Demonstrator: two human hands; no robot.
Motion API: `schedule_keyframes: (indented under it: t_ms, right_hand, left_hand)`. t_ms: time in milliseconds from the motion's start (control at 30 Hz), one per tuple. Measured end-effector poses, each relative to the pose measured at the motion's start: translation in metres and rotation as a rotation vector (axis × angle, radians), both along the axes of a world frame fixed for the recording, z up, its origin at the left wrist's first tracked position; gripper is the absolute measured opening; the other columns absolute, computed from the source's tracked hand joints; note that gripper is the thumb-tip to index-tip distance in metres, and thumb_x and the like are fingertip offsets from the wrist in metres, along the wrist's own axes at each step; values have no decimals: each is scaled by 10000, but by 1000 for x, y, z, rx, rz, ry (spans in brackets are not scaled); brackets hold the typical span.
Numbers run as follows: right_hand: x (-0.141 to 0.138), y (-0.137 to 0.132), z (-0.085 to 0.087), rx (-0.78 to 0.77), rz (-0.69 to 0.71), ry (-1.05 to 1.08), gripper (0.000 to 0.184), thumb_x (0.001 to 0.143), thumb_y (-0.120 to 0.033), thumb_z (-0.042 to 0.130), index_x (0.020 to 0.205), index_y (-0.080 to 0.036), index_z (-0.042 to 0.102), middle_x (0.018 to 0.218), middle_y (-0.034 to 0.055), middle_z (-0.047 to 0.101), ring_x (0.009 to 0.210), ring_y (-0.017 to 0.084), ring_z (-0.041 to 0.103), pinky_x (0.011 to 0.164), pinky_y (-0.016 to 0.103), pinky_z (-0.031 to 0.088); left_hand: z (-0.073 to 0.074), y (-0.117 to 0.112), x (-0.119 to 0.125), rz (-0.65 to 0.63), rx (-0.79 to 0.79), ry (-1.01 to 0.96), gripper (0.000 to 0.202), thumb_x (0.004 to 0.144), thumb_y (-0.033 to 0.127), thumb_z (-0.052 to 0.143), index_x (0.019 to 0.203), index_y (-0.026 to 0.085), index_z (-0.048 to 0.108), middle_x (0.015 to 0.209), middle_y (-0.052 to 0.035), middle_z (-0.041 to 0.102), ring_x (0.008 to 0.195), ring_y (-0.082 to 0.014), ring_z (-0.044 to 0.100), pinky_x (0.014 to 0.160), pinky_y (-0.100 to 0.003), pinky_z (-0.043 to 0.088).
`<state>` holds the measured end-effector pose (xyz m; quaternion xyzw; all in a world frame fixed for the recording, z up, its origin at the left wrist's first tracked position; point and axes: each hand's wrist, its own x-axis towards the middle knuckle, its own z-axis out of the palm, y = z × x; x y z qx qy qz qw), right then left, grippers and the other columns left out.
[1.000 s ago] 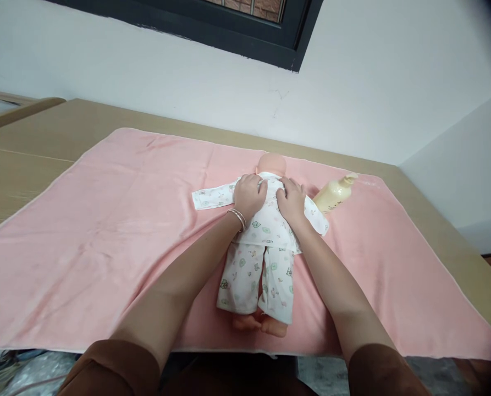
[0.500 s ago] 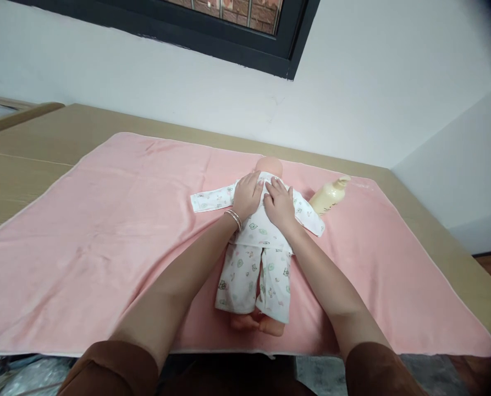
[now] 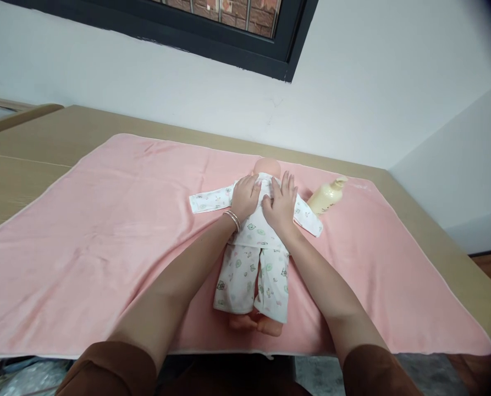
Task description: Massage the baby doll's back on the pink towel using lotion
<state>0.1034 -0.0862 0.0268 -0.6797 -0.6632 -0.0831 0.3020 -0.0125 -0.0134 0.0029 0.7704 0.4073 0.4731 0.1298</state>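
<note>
A baby doll [image 3: 255, 236] in white printed pyjamas lies on a pink blanket [image 3: 138, 220], its head away from me and its bare feet toward me. The back of its head faces up. My left hand [image 3: 246, 196] rests flat on the upper back at the left shoulder, with a bracelet at the wrist. On the right shoulder side lies my right hand [image 3: 281, 203], fingers stretched out and spread. Neither hand grips anything. Beside the doll's right-hand sleeve, a pale yellow pump bottle [image 3: 326, 198] lies tilted on the blanket.
The blanket covers most of a wooden table [image 3: 179, 135] set against a white wall [image 3: 344, 82]. Above is a dark window frame [image 3: 245, 49]. At the lower left, below the table edge, is some clear plastic [image 3: 34, 378].
My right hand has turned, its fingers now spread and pointing more straight up, a little away from the doll's middle. My left hand stays nearly in place. The view has shifted slightly.
</note>
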Motion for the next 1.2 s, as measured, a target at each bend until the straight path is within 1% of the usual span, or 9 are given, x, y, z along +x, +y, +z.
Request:
schedule_keyframes:
  t_ms: [200,333,433,667,800,867,967,1100,1200]
  right_hand:
    - [1,1,0,16,-32,32,634,911,-289,396,1519,-134,303,1641,146,95,1523,306,-9,1180,615,150]
    - [1,3,0,-111,55,35,521,947,-279,353,1440,-148,453,1574,143,321,1492,306,194,1187,583,182]
    - [1,4,6,-151,63,32,491,954,-288,367,1407,-151,500,1572,134,327,1479,326,226,1188,570,198]
    - [44,-8,66,-63,9,180,550,981,-376,370,1480,-148,408,1627,158,161,1512,331,126,1192,593,176]
    - [100,-32,106,101,-85,320,551,979,-380,344,1486,-172,405,1603,132,262,1484,271,257,1188,514,268]
    - [126,-43,116,70,-158,352,557,952,-330,360,1472,-145,431,1581,141,309,1472,282,288,1193,521,258]
    - [150,-51,118,-64,-178,347,577,889,-233,392,1447,-109,469,1566,138,342,1476,286,279,1214,506,210]
    - [156,-41,107,-170,-159,358,534,865,-198,396,1355,-88,577,1449,133,515,1387,248,441,1172,393,318]
    - [154,-34,100,-160,-212,330,488,856,-194,392,1256,-130,663,1350,109,610,1312,239,523,1107,362,384]
  left_hand:
    - [5,-3,-1,-21,-56,7,533,1023,435,203,1257,161,596,1255,-125,655,1218,-230,558,1088,-404,393]
    - [6,-4,-1,-14,-70,13,484,1016,394,239,1232,170,611,1258,-113,660,1234,-223,553,1105,-401,387]
    - [6,0,-1,3,-114,-5,433,983,372,339,1266,154,584,1270,-133,655,1218,-244,569,1093,-422,406]
    - [24,-10,3,16,-224,185,416,914,270,395,1257,122,577,1342,-191,597,1311,-328,505,1136,-526,343]
    - [46,-56,16,-140,-325,231,569,771,380,671,1295,193,552,1556,-163,385,1500,-416,195,1206,-637,86]
    - [60,-80,26,-385,-452,113,618,719,439,736,1288,270,564,1545,-100,422,1511,-379,193,1228,-602,60]
    - [84,-96,52,-739,-775,-135,563,811,544,636,1319,319,543,1503,-55,483,1482,-284,316,1237,-463,243]
    - [108,-79,98,-852,-1274,-588,649,899,597,377,1423,218,423,1424,-143,548,1370,-254,496,1130,-434,429]
    - [114,-61,124,-828,-1354,-864,715,919,579,213,1493,169,334,1482,-163,485,1375,-228,489,1063,-400,490]
